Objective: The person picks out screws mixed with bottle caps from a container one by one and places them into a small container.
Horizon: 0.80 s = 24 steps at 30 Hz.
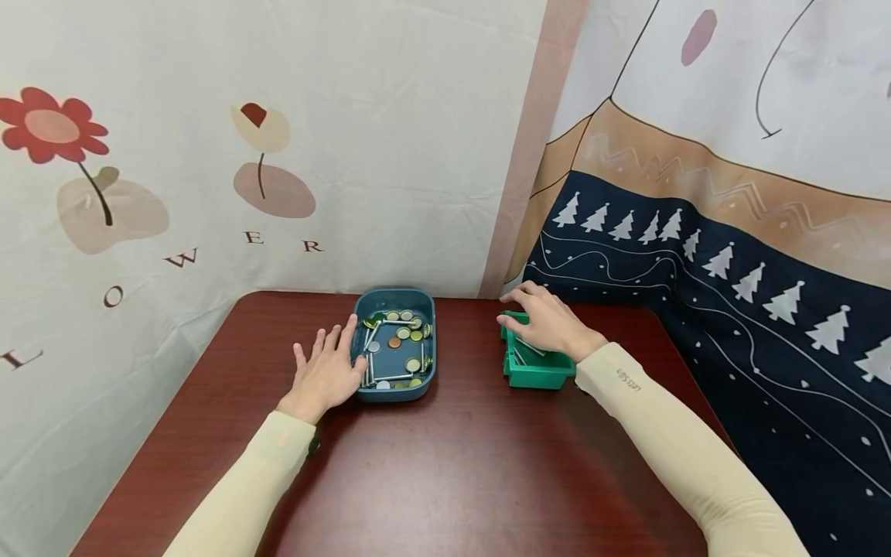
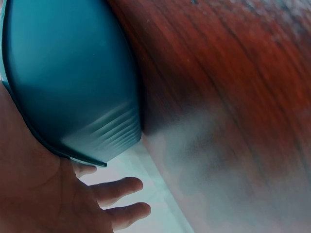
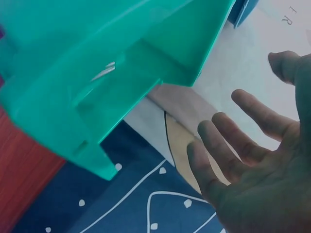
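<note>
My left hand [image 1: 324, 377] lies along the left rim of a blue tray [image 1: 394, 395], its fingers spread and straight. In the left wrist view the palm touches the rim of that tray [image 2: 73, 73]. Coins [image 1: 394, 343] and long metal pieces like nails or screws [image 1: 391, 378] lie inside it. Over a small green bin [image 1: 539, 378] hovers my right hand [image 1: 550, 319], fingers loosely bent and holding nothing. The right wrist view shows these fingers [image 3: 238, 150] apart from the bin's wall [image 3: 189, 43]. A few thin metal pieces [image 3: 104, 71] lie inside, partly hidden by the hand in the head view.
Both containers stand near the back of a dark red-brown table [image 1: 445, 480]. Behind it hangs a pale cloth with flowers [image 1: 390, 139]. A dark blue cloth with white trees [image 1: 696, 278] hangs at the right.
</note>
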Motion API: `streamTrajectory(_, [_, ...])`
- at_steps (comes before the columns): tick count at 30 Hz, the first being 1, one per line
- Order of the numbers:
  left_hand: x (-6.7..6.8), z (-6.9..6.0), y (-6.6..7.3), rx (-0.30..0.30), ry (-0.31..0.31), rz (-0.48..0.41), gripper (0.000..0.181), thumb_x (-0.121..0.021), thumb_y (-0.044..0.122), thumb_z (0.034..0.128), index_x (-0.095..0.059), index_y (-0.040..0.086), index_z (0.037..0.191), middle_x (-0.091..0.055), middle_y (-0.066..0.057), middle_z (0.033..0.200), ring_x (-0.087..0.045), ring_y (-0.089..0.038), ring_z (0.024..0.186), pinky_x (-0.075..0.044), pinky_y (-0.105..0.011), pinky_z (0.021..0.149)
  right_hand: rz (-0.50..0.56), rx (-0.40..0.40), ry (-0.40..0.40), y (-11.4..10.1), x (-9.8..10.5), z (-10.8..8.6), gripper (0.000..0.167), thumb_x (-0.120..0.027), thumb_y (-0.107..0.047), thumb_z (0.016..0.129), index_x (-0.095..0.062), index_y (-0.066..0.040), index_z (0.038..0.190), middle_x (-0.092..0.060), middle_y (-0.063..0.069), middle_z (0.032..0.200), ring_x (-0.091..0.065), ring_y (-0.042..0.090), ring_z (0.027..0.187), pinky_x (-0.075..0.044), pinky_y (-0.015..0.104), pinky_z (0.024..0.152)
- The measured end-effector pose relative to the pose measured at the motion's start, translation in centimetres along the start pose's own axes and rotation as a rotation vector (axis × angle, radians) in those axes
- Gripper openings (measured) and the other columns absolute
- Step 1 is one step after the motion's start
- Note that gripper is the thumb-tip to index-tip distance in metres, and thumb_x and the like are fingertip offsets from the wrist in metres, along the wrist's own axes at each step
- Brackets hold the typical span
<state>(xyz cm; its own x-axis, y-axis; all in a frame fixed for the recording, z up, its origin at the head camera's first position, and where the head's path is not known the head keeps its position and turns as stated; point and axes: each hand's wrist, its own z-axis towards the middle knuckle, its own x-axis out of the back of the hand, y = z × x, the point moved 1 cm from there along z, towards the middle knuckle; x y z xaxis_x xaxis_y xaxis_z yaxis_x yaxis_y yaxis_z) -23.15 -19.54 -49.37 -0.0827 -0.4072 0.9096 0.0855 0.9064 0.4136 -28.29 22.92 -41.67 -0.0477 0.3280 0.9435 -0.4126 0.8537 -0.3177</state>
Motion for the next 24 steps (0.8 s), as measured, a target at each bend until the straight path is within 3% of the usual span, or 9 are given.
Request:
streamTrajectory(15, [0.1, 0.0, 0.1, 0.005, -0.009, 0.008, 0.086, -0.049, 0.039, 0.1181, -0.006, 0.021, 0.190, -0.022, -0.033, 0.192, -0.012, -0.063, 0.179, 0.003, -0.092, 0.136, -0.035, 0.083, 0.012, -2.1, -1.6, 0.7, 0.069, -0.067, -0.061, 0.113, -0.061, -0.023, 0.171, -0.052, 0.014, 0.180, -0.052, 0.043, 0.165, -0.040, 0.073, 0.137])
streamTrajectory(24, [0.2, 0.0, 0.2, 0.006, -0.012, 0.017, 0.085, -0.048, 0.039, 0.1184, -0.006, 0.020, 0.190, -0.021, -0.033, 0.192, -0.012, -0.063, 0.179, 0.002, -0.092, 0.137, -0.013, 0.129, -0.041, -4.4, -2.6, 1.7, 0.081, -0.069, -0.068, 0.110, -0.052, -0.027, 0.177, -0.048, 0.012, 0.184, -0.050, 0.041, 0.167, -0.039, 0.070, 0.139])
